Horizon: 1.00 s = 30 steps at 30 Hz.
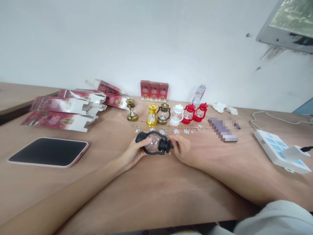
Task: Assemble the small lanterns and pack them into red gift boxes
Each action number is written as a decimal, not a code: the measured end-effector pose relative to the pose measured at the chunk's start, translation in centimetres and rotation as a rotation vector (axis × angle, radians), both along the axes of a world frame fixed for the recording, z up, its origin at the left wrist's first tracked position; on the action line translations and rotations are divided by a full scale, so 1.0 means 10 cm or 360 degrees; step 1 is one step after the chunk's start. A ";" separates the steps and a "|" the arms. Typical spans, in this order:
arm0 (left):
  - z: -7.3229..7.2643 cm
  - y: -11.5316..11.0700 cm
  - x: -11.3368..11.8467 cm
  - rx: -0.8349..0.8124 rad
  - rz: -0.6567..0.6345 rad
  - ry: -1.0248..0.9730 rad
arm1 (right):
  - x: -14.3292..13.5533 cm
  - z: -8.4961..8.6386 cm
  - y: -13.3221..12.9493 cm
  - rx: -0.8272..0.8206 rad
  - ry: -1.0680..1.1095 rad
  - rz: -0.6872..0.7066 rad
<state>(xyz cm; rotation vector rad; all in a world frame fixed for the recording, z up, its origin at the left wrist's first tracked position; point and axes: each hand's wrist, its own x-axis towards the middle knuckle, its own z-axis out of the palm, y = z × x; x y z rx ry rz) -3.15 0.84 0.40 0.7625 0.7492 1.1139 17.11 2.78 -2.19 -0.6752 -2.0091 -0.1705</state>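
Observation:
In the head view, my left hand (135, 151) grips a small black lantern (153, 143) with a clear globe, lying sideways with its base to the left. The left thumb presses on the globe. At the lantern's pointed top, my right hand (182, 148) has its fingers curled and closed; what they pinch, if anything, is hidden. Just beyond stand a bronze lantern (132, 111), a gold lantern (152, 116), a second bronze lantern (163, 115), a white lantern (176, 116) and two red lanterns (188, 115). Small metal pieces (175, 131) lie in a row before them.
Flattened red boxes (58, 104) pile up at the left, behind a dark-screened phone (50, 151). Three upright red boxes (154, 91) and a plastic bottle (199, 94) stand by the wall. To the right are a blurred-out phone (222, 130) and a white power strip (281, 151) with cable.

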 end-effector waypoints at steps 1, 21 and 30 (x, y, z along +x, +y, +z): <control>0.00 0.00 0.00 0.0005 -0.0008 0.0004 | 0.01 0.00 0.01 0.0030 -0.0024 -0.0007; 0.02 0.00 0.02 -0.0028 0.0080 0.0086 | 0.11 -0.03 0.15 0.0465 -0.0287 -0.0100; 0.03 -0.02 0.01 -0.0016 0.0108 0.0122 | 0.15 -0.03 0.17 0.0299 -0.0221 -0.0023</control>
